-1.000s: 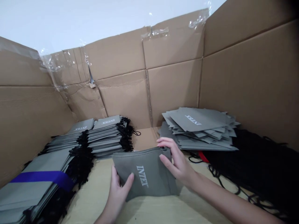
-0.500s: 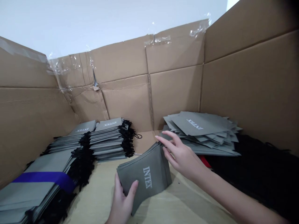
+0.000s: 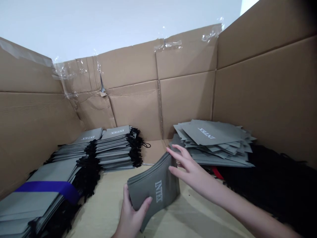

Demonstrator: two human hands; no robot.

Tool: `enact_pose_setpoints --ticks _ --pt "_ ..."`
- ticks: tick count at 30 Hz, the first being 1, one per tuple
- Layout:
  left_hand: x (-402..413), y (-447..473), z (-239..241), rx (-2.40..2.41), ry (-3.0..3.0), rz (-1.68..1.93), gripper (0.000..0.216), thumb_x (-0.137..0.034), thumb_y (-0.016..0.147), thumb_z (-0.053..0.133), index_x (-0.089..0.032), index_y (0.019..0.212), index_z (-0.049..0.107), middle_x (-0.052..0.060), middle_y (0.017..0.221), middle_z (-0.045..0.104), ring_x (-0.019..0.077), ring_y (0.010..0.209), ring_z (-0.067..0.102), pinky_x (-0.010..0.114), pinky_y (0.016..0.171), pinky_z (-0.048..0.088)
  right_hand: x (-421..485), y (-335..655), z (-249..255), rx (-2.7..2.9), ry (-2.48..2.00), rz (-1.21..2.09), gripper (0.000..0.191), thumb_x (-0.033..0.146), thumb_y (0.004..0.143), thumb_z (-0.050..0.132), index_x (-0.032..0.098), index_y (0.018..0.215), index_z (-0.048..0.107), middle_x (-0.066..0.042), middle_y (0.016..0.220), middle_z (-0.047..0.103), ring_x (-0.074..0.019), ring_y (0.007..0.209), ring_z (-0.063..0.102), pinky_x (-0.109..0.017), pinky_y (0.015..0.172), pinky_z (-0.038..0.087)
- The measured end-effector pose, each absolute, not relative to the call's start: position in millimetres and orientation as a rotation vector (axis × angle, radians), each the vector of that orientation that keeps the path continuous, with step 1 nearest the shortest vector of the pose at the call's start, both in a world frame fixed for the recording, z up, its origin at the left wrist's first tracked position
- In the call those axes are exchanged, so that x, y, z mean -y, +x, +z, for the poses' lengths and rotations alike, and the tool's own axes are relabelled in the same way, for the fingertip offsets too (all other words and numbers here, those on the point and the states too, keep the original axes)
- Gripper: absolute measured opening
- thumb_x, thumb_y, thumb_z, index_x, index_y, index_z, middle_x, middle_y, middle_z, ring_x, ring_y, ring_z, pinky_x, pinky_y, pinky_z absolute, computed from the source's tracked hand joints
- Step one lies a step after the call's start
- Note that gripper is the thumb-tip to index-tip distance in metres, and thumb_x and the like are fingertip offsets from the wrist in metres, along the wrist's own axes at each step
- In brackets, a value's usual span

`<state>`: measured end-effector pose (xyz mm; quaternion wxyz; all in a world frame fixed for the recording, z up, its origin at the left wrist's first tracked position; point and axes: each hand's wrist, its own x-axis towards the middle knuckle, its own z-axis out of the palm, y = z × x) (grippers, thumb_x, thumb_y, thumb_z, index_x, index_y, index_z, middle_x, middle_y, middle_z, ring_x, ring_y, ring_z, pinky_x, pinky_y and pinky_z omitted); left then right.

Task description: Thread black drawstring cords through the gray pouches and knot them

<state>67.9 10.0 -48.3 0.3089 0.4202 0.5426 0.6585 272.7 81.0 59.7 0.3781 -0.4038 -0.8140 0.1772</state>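
My left hand (image 3: 133,215) grips the near corner of a small stack of grey INTEX pouches (image 3: 155,186), thumb on top, holding it tilted above the pale table (image 3: 106,205). My right hand (image 3: 189,167) has its fingers stretched out flat against the stack's far right edge. Just beyond the right hand lies a loose, fanned pile of grey pouches (image 3: 213,140).
Neat stacks of grey pouches with black drawstrings (image 3: 114,147) stand at the left, the nearest bound by a purple band (image 3: 47,187). A heap of black cords (image 3: 272,178) lies at the right. Tall cardboard walls (image 3: 183,96) enclose the table on three sides.
The held stack has turned and tilted up toward the right. My right hand let go of its top edge and now rests open against its side.
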Motion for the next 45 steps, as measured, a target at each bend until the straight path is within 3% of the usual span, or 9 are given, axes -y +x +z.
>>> enact_pose_setpoints --ticks 6,11,15,20,26,32,36,42,45 --pt "-11 70 -47 -1.38 1.145 1.74 0.061 -0.034 0.065 0.073 -0.017 0.118 0.046 0.014 0.119 0.06 0.026 0.106 0.059 0.037 0.094 0.044 -75 277 63 1.857 -1.001 0.798 0.043 0.034 0.083 0.054 0.033 0.126 0.051 -0.009 0.14 0.04 -0.0311 0.127 0.038 -0.049 0.087 0.049" --pt "-11 73 -40 -1.398 1.062 1.771 0.061 -0.034 0.064 0.073 -0.016 0.116 0.048 0.014 0.116 0.062 0.027 0.105 0.059 0.038 0.094 0.044 -66 277 71 1.766 -0.834 1.08 0.039 0.027 0.083 0.049 0.033 0.122 0.056 -0.006 0.129 0.054 -0.0264 0.117 0.051 -0.044 0.086 0.051" --pt "-11 72 -36 -1.36 1.093 1.772 0.058 -0.036 0.068 0.07 -0.017 0.118 0.046 0.013 0.12 0.059 0.0256 0.108 0.057 0.037 0.095 0.043 -67 273 68 1.692 -0.979 1.153 0.047 0.024 0.081 0.05 0.034 0.127 0.05 -0.003 0.137 0.045 -0.0256 0.126 0.04 -0.047 0.097 0.041" --pt "-11 70 -33 -1.321 1.05 1.754 0.058 -0.039 0.068 0.07 -0.016 0.117 0.05 0.012 0.115 0.063 0.0251 0.104 0.06 0.035 0.091 0.047 -65 270 67 1.788 -1.076 0.926 0.047 0.03 0.08 0.054 0.035 0.127 0.05 -0.005 0.148 0.023 -0.0328 0.133 0.022 -0.056 0.096 0.038" --pt "-13 69 -39 -1.287 1.051 1.737 0.048 -0.044 0.064 0.072 -0.014 0.101 0.062 0.011 0.103 0.069 0.0265 0.097 0.063 0.036 0.085 0.05 -68 266 66 1.877 -1.155 0.838 0.054 0.026 0.082 0.05 0.034 0.134 0.04 -0.008 0.149 0.021 -0.0315 0.134 0.02 -0.055 0.098 0.036" --pt "-12 70 -43 -1.288 1.096 1.699 0.05 -0.041 0.062 0.075 -0.013 0.101 0.064 0.012 0.101 0.07 0.0267 0.093 0.064 0.036 0.084 0.051 -73 265 64 2.055 -1.158 0.515 0.065 0.03 0.078 0.051 0.019 0.139 0.034 -0.01 0.15 0.016 -0.0291 0.138 0.005 -0.054 0.108 0.015" --pt "-10 71 -40 -1.326 1.081 1.653 0.049 -0.038 0.061 0.076 -0.011 0.099 0.064 0.013 0.098 0.071 0.0266 0.09 0.065 0.036 0.082 0.052 -73 269 71 2.055 -1.158 0.656 0.059 0.032 0.078 0.048 0.016 0.135 0.042 -0.01 0.15 0.017 -0.0268 0.138 0.009 -0.047 0.11 0.017" --pt "-12 68 -29 -1.364 1.019 1.71 0.046 -0.033 0.059 0.077 -0.01 0.097 0.063 0.013 0.099 0.071 0.0267 0.09 0.065 0.036 0.081 0.051 -66 272 79 1.828 -1.052 1.135 0.048 0.034 0.077 0.051 0.03 0.124 0.054 0.001 0.149 0.023 -0.0244 0.137 0.015 -0.046 0.11 0.016" --pt "-14 64 -24 -1.343 0.997 1.723 0.04 -0.035 0.06 0.076 -0.009 0.088 0.066 0.013 0.092 0.072 0.027 0.084 0.067 0.036 0.076 0.053 -67 270 80 1.789 -1.05 1.167 0.05 0.032 0.076 0.052 0.031 0.126 0.052 0.001 0.148 0.025 -0.0231 0.137 0.014 -0.045 0.11 0.012"
